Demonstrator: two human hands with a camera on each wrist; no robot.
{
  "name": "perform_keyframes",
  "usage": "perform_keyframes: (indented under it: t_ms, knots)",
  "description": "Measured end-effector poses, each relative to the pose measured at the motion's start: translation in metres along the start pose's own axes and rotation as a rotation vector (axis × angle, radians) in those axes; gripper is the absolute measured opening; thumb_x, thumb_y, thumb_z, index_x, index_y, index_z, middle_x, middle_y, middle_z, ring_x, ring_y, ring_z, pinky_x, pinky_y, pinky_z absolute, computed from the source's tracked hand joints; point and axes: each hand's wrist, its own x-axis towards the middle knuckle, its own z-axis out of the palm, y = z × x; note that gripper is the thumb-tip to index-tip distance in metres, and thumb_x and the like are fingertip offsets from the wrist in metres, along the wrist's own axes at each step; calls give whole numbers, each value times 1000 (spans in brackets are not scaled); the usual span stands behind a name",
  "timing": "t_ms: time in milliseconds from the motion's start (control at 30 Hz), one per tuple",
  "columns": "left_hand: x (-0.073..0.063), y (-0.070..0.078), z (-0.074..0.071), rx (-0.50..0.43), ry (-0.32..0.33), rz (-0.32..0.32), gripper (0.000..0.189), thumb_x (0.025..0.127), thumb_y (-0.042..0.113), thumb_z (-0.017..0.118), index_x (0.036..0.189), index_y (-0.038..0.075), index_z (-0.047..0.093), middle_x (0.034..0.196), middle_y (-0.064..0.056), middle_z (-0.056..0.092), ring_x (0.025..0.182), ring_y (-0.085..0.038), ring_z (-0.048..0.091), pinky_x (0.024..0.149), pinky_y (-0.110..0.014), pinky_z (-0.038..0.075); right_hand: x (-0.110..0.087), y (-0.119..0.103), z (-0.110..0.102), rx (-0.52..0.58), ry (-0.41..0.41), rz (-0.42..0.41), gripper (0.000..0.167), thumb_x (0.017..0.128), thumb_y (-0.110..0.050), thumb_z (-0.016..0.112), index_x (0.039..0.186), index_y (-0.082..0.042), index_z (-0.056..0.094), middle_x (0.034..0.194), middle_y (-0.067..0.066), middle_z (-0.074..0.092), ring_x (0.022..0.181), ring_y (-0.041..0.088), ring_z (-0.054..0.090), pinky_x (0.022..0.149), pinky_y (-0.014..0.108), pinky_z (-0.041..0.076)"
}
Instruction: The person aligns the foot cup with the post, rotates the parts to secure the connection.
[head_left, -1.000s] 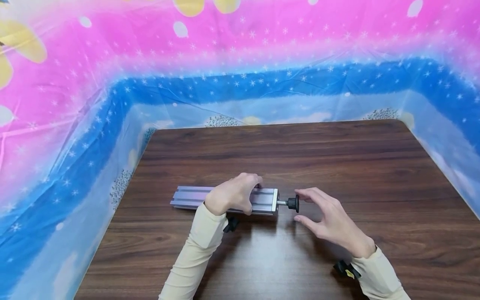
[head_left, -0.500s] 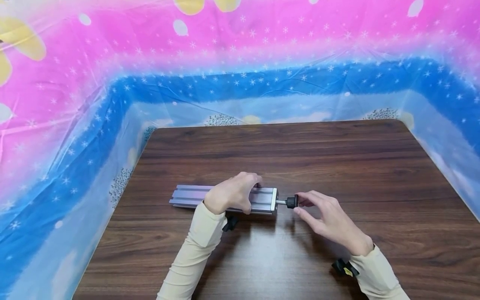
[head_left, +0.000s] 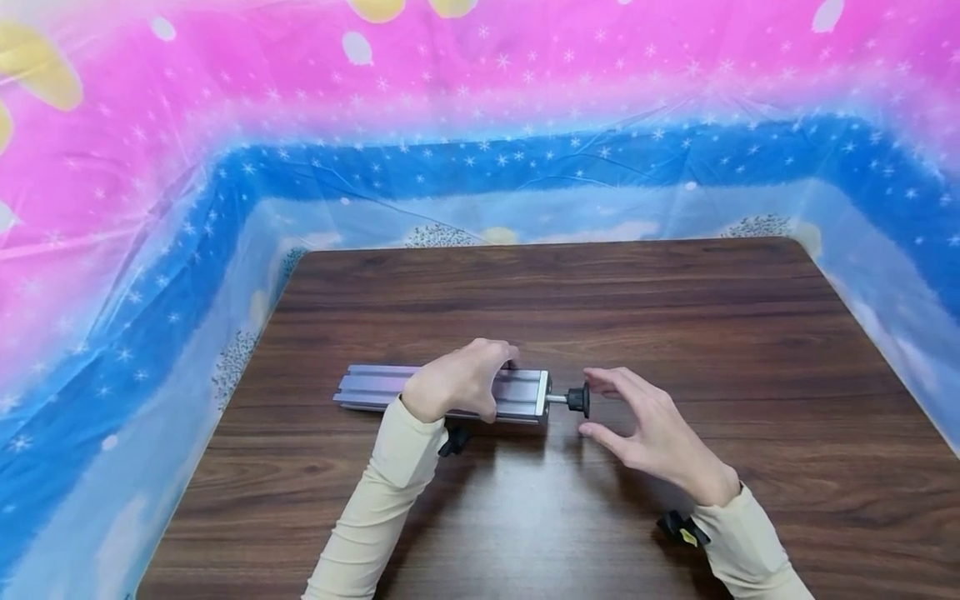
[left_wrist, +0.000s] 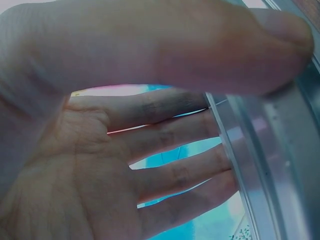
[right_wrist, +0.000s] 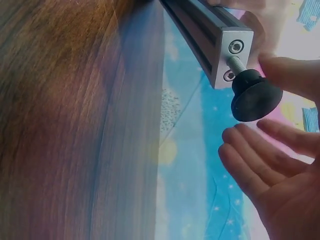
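Note:
My left hand (head_left: pixel 457 379) grips a silver aluminium profile (head_left: pixel 517 390) lying crosswise on the table, thumb on the near side and fingers over the far side. In the left wrist view the thumb (left_wrist: pixel 225 50) crosses in front of the grooved profile (left_wrist: pixel 250 145). A threaded stud (right_wrist: pixel 236 63) sticks out of the profile's end plate (right_wrist: pixel 232 37), between two screws. On that stud sits a black levelling foot (head_left: pixel 578 401) with a round base. Around the foot my right hand (head_left: pixel 652 425) is spread, thumb and fingers on either side and apart from it.
The dark wood-grain table (head_left: pixel 675 317) extends on all sides of the profile. A pink and blue patterned cloth (head_left: pixel 480 167) hangs behind it and along both sides. Black camera mounts (head_left: pixel 681 527) are strapped at the wrists.
Half a second ago the right fingers closed in on the foot's base; now they are spread away from it again. The left hand keeps its grip on the profile.

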Motion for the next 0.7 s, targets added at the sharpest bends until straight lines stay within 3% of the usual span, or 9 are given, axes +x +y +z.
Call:
perform_keyframes:
  t_ms: [200,567,700]
  knots:
    - [0,0,-2,3,1,8,60,65,-8,79,122,0,62,101,-10,63,85,-20,51,72,-31,46,3,1,-1,-8,14,-60,57,75,-7,85,128,-3,63,119,7,68,102,20,68,87,28,55]
    - [0,0,-1,10,8,6,61,63,-8,79,122,-1,62,100,-10,63,85,-20,52,71,-32,47,0,3,1,-14,-27,18,33,88,-11,76,119,-6,69,104,-2,74,89,13,73,80,33,59]
    - [1,0,-2,3,7,5,62,64,-9,79,124,-1,62,103,-11,64,86,-20,52,72,-32,48,0,2,0,-6,-33,37,47,85,-15,80,129,-6,64,113,2,72,93,18,73,82,36,58]
